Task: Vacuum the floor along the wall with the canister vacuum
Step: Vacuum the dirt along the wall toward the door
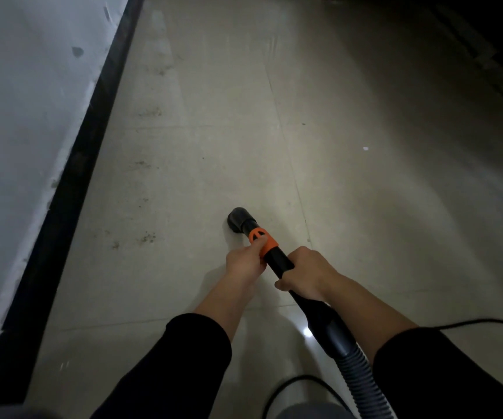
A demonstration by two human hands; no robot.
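Floor (365,207): pale tiles, lying lit in the middle and darkening toward the far right edge.
Wall (17,116): running along the floor's left edge, with black skirting (72,189) at its foot.
Specks (147,237): dirt lying in patches on the floor near the skirting.
Wand (280,257): black tube slanting down and forward.
Nozzle (239,219): sitting on the floor mid-tile, apart from the skirting.
Collar (267,240): orange, sitting just behind the nozzle.
Left hand (245,263): gripping the collar, fingers curling round it.
Right hand (306,275): clamping the wand just behind the left hand.
Hose (362,379): ribbed, trailing toward the near edge.
Cord (486,323): black, lying on the floor at the near right.
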